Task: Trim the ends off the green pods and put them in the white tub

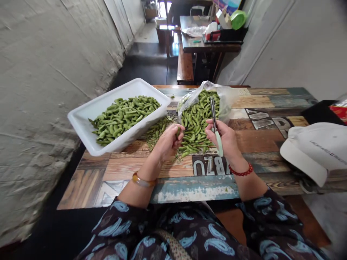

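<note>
My left hand (170, 140) is closed on a green soybean pod (178, 132), mostly hidden by the fingers. Scissors (218, 143) with pale green handles are in my right hand (223, 139), blades pointing up and away. Behind both hands, a heap of soybean pods (192, 121) spills from a clear plastic bag (225, 95) onto the table. To the left stands a white plastic tub (127, 139) with many pods (121, 117) in it. Small trimmings (154, 139) lie between the tub and my left hand.
The patchwork-patterned table (173, 189) spreads before me. A white cap (311, 150) rests at its right side, near a black box (318, 112). A rough wall (40, 90) runs along the left. Farther off are another table (187, 22) and a bench (185, 66).
</note>
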### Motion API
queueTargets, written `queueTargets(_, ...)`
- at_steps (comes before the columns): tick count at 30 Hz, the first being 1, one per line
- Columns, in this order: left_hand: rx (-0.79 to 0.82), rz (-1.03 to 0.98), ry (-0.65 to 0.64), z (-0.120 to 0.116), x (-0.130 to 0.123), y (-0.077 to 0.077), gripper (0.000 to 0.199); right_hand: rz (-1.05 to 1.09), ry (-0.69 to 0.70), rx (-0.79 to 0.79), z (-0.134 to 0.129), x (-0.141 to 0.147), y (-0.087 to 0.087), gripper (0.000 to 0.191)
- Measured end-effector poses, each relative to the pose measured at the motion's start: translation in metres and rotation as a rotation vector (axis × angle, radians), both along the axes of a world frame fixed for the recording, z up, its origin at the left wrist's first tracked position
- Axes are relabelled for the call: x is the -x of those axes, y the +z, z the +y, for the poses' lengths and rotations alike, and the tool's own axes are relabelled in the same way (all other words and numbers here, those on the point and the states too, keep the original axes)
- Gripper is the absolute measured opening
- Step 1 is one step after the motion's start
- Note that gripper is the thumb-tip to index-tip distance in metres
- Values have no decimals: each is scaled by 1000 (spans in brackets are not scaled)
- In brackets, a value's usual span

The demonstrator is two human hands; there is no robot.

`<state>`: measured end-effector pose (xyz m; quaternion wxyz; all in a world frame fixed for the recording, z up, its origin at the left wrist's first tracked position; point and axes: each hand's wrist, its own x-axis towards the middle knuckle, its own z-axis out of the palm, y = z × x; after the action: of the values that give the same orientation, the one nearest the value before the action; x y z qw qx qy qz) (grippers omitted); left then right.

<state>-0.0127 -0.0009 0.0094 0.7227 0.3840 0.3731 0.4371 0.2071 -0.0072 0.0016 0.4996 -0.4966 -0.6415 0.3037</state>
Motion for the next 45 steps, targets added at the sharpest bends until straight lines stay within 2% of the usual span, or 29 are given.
queueTargets(3, -58, -3, -21, -4, -1, 1, 24, -122, 62, -40, -4, 1, 2, 35)
queueTargets(8, -84, -6, 69, -9, -3, 1, 31, -351, 159, -203, -6, 3, 2, 39)
queueTargets(13, -123, -51, 88, -10, -5, 0, 36, -454, 243, -322, -8, 8, -1, 43)
queueTargets(18, -192, 31, 104, -10, -6, 0, 35, -511, 282, -329, -9, 8, 0, 47)
queueTargets(25, -481, 293, 54, -8, -4, -1, 21, -525, 340, -294, -9, 5, 2, 51)
queueTargets(29, -588, 375, 61, -7, -4, -1, 17, -524, 365, -301, -9, 4, 4, 52)
queueTargets(35, -657, 412, 90, -3, 2, 0, 21, -525, 361, -285, -9, 2, 8, 51)
queueTargets(45, -705, 470, -2, -6, 2, 9, 23, -502, 400, -275, -11, 5, 7, 48)
